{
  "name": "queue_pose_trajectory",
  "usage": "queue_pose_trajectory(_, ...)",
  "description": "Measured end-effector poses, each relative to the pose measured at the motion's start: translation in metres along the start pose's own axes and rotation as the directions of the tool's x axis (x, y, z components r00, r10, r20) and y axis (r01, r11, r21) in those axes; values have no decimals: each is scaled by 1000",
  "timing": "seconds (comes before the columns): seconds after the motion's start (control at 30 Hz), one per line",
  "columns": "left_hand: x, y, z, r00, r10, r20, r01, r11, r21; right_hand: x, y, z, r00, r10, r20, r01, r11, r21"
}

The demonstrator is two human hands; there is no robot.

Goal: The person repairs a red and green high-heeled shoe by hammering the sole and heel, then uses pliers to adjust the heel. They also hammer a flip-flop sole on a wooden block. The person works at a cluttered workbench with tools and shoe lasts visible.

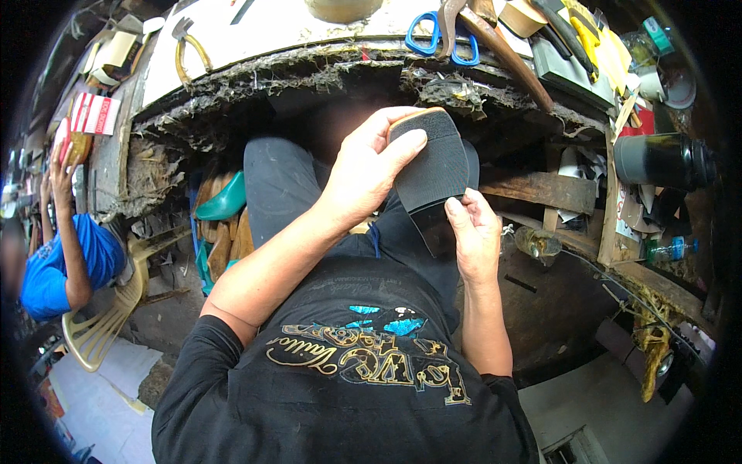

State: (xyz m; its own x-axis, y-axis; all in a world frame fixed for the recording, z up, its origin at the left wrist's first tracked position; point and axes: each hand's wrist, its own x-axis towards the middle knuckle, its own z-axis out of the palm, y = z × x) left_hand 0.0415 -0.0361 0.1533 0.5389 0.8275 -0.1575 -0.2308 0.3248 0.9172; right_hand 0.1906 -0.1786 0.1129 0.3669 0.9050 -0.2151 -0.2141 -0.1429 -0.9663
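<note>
Black textured flat piece (pixel 434 166) sits above the lap (pixel 284 174), long axis roughly 12-to-6 o'clock, left hand (pixel 368 161) clasping its upper end from 9 o'clock and right hand (pixel 476 230) pinching its lower corner at 5 o'clock, neither hand nearer.

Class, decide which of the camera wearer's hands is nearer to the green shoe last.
Left. The left hand, gripping the black textured piece, is right of the green shoe last; the right hand is farther right, at the piece's lower end.
</note>
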Motion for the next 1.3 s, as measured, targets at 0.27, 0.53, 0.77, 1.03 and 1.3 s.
queue_pose_trajectory(0.27, 0, 0, -4, 1000, -6, -12, 7, 1000, 23, -1, 2, 0, 1000, 14, 10, -14, 1000, 28)
queue_pose_trajectory(0.53, 4, 22, -14, 1000, -9, 15, 4, 946, 323, -6, 5, 5, 1000, 26, 10, -26, 1000, -6)
queue_pose_trajectory(0.77, 5, 25, -12, 999, 27, -20, -16, 906, 423, -8, 5, 11, 1000, -27, -2, 27, 998, -63)
queue_pose_trajectory(1.03, 4, 18, -9, 997, 62, -55, -35, 917, 397, -11, 1, 10, 1000, -5, 26, 7, 996, -94)
queue_pose_trajectory(1.3, 11, 9, -12, 999, -31, -11, 33, 929, 370, -5, 6, 4, 1000, 15, 15, -14, 996, -85)
